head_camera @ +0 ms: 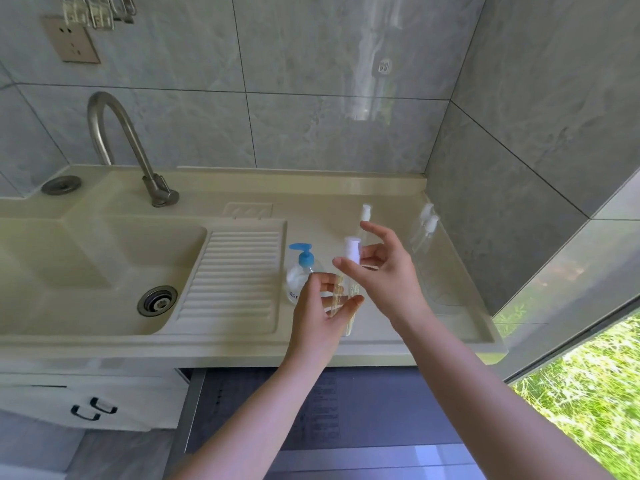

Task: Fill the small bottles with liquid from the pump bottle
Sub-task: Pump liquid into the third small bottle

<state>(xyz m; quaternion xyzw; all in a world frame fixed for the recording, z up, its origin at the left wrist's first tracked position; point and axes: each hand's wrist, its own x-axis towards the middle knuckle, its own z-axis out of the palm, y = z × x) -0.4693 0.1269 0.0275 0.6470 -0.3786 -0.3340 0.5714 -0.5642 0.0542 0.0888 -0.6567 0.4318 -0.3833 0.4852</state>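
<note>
A clear small bottle (341, 296) is held upright over the cream counter (381, 327), close to its front edge. The left hand (320, 306) wraps its fingers and thumb round the bottle's lower body. The right hand (384, 271) pinches the white pump cap (353, 249) at the bottle's top between thumb and a finger, its other fingers spread loose. A thin dip tube hangs down inside the clear body (the cap looks seated or nearly so; I cannot tell which).

Just left of the hands stands the pump bottle (299, 275) with its blue head, touching nothing but the counter, right beside the ribbed drainboard (232, 275). Behind the right hand another small bottle (364, 216) stands, partly hidden. Two more empty bottles (424, 230) stand near the right wall, where the counter meets the tile.

Bare counter lies between the hands and that wall. The sink basin (86, 271) and faucet (117, 143) sit well to the left.
</note>
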